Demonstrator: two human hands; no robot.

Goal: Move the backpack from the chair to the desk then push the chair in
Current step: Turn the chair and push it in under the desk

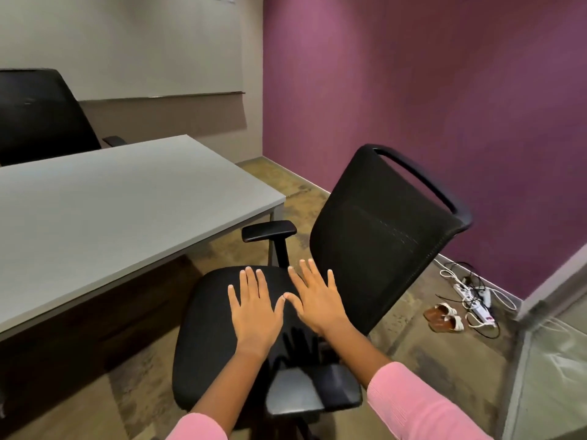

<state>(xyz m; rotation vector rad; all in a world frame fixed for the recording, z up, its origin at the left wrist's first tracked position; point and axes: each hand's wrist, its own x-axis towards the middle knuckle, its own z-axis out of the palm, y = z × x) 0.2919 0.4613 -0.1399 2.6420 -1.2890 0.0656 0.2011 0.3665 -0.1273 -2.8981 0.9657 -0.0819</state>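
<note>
A black office chair stands to the right of the grey desk, turned so its mesh back faces the purple wall. Nothing lies on its seat. No backpack shows in the head view. My left hand and my right hand are held flat above the seat, side by side, fingers spread, thumbs almost touching. Both hold nothing. Pink sleeves cover my forearms.
A second black chair stands behind the desk at the far left. On the floor by the purple wall lie a white power strip with cables and a pair of sandals. A glass partition stands at the right.
</note>
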